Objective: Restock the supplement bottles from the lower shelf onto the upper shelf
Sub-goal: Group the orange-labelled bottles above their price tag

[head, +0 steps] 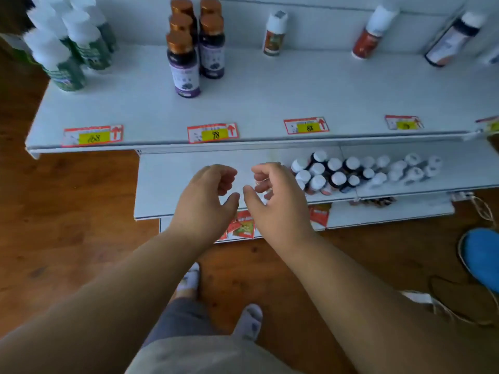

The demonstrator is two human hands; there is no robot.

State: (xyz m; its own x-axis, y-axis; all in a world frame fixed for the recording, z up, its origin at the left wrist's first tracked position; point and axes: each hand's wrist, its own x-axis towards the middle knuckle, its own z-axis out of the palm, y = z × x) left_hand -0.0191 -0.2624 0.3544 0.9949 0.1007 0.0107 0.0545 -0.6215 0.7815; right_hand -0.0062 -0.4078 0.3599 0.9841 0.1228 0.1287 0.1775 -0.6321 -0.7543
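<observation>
On the upper shelf [270,98], left to right: a cluster of white-capped green bottles [67,49] — at least five, too blurred for a sure count — then five dark purple bottles with copper caps [185,68], then three lone white-capped ones, the nearest at [274,33]. Four price tags [93,135] line its edge. The supplement bottles [329,174] crowd the lower shelf [167,184] at right; their count is unclear. Left hand [208,195] and right hand [275,195] hover side by side above it, fingers loosely curled, holding nothing.

Dim, soft daylight; motion blur throughout; wide-angle edge distortion.
</observation>
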